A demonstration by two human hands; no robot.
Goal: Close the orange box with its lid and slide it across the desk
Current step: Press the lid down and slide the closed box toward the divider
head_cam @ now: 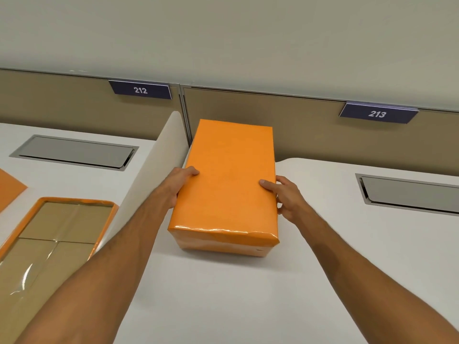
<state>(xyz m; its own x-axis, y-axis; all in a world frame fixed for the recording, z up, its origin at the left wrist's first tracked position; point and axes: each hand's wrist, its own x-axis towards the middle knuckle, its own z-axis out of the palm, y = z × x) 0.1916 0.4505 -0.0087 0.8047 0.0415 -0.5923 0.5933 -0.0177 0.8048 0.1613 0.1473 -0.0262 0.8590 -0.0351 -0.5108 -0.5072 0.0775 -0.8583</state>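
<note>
On the white tabletop (223, 294) stands one closed orange rectangular cardboard box (227, 177), lid on, its long axis running away from the person toward the tan partition (298, 125). Two bare hands clasp its long sides: left hand (177, 187) and right hand (289, 197), thumbs on the lid, fingers apparently wrapped down the sides. One open orange-rimmed tray of brown cartons (57, 234) lies left, beyond a white divider (154, 170).

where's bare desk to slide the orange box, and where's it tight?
Free: desk right of the orange box, up to the grey hatch, and the near strip between the forearms. Tight: left hand is squeezed against the white divider; the box's far end is near the partition. Right hand has room.
</note>
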